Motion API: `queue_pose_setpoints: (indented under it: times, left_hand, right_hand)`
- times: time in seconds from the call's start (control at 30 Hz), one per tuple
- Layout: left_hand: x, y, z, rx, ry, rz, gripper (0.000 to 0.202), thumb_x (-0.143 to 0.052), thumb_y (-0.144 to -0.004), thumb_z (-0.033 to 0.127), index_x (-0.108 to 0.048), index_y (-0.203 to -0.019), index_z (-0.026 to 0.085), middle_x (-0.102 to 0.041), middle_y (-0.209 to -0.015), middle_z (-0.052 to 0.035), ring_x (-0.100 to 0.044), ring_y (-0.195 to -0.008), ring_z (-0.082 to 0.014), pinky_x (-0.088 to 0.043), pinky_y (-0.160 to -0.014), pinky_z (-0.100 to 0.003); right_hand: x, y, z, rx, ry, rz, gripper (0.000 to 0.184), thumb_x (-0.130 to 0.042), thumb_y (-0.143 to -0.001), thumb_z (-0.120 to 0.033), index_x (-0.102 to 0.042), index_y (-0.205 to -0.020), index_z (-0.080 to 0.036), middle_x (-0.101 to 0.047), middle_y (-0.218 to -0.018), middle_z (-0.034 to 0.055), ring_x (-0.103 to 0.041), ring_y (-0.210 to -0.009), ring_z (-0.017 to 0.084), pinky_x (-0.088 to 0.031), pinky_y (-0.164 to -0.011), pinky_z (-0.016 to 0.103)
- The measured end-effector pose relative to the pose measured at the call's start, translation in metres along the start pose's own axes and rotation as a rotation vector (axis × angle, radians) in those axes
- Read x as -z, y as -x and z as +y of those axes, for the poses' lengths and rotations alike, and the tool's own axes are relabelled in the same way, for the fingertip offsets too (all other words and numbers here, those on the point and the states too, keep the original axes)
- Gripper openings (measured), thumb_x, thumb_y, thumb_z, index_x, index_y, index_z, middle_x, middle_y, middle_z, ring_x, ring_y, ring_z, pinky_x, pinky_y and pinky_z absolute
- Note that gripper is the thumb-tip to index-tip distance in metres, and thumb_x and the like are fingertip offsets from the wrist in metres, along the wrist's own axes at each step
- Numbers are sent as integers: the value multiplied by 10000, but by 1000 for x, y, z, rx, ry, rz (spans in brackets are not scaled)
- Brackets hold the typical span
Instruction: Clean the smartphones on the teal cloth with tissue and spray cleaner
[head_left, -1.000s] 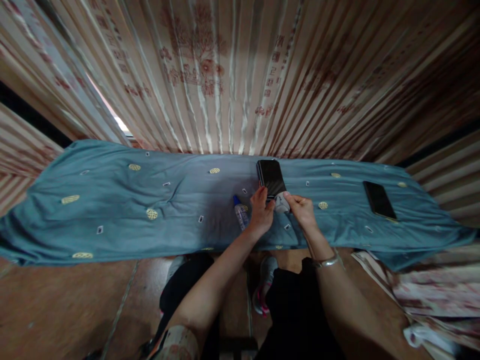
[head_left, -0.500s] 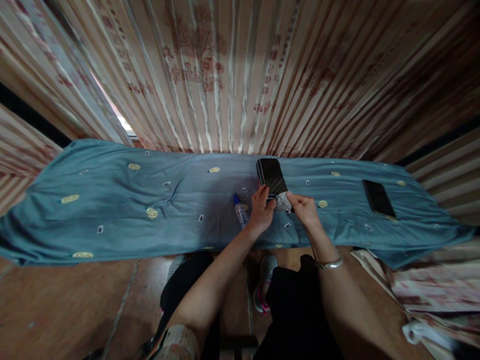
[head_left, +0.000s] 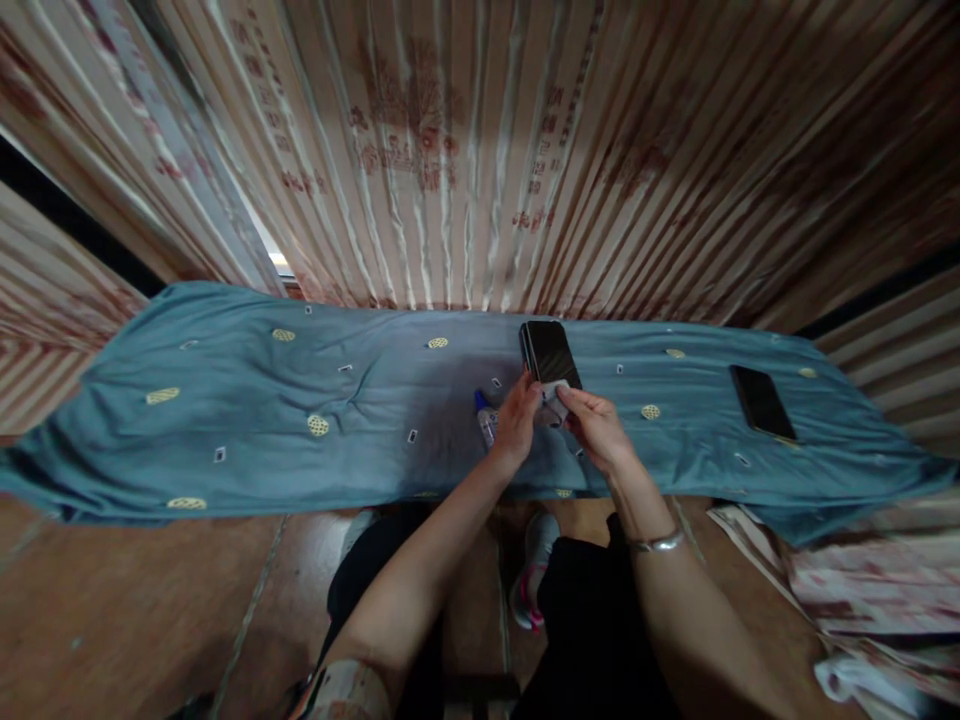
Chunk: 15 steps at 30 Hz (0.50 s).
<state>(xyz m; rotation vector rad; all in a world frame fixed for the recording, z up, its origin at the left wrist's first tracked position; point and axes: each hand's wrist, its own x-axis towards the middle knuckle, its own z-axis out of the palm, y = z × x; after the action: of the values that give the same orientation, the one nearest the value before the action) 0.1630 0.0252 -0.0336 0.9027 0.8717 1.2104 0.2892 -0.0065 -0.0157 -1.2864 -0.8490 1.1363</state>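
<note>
A black phone (head_left: 550,352) lies screen-up on the blue cloth (head_left: 300,400) that covers the table, near the far edge. My left hand (head_left: 516,425) grips the phone's near left corner with closed fingers. My right hand (head_left: 596,430) pinches a small white wipe (head_left: 556,394) against the phone's near end. A small clear bottle with a blue cap (head_left: 485,416) lies on the cloth just left of my left hand, partly hidden by it.
A second black phone (head_left: 762,401) lies on the cloth at the right. Pleated striped curtains (head_left: 480,150) hang right behind the table. Patterned fabric (head_left: 862,590) is heaped on the floor at the lower right. My legs and shoes show below the table's edge.
My right hand has shifted left and brought the white wipe onto the phone's near end. The left hand keeps its grip. The view has shifted a little.
</note>
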Motion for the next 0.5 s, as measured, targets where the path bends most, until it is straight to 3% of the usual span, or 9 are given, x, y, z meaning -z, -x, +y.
queue_pose_setpoints:
  times: [0.1,0.2,0.3,0.4,0.5]
  left_hand:
    - [8,5,8,188,249,14,261,-847,-810,360,-817,-1001,185,-820,-965,-42,-748,-915,-188,-592,-900,-330]
    - [22,6,16,275,351,16,315,-943,-673,328,-798,-894,158,-767,-780,-4,-667,-688,-120,-554,-713,-258]
    - [43,6,25,244,275,38,242,-900,-727,312,-789,-889,170,-787,-814,-10,-689,-714,-124,-567,-720,-255]
    - [69,4,31,188,114,54,170,-794,-837,304,-803,-956,183,-827,-955,-48,-765,-893,-181,-608,-872,-316]
    - [96,2,31,166,19,58,243,-745,-862,330,-808,-1032,169,-840,-1039,-81,-783,-958,-221,-606,-959,-382]
  right_hand:
    - [-18,0,4,-35,-58,-74,549,-992,-528,-714,-824,-769,-251,-762,-729,-1,-636,-635,152,-562,-593,272]
    - [-34,1,7,-29,-8,-171,546,-960,-568,-729,-830,-809,-256,-796,-829,4,-679,-725,173,-591,-653,281]
    - [-49,0,11,33,117,-262,527,-874,-683,-742,-828,-858,-247,-794,-854,0,-688,-768,184,-588,-682,285]
    - [-62,-2,16,137,296,-298,494,-769,-797,-723,-817,-867,-236,-755,-776,-11,-658,-721,185,-558,-670,296]
    - [-68,-6,22,253,439,-272,434,-690,-879,-658,-817,-903,-244,-780,-826,2,-700,-785,212,-578,-776,337]
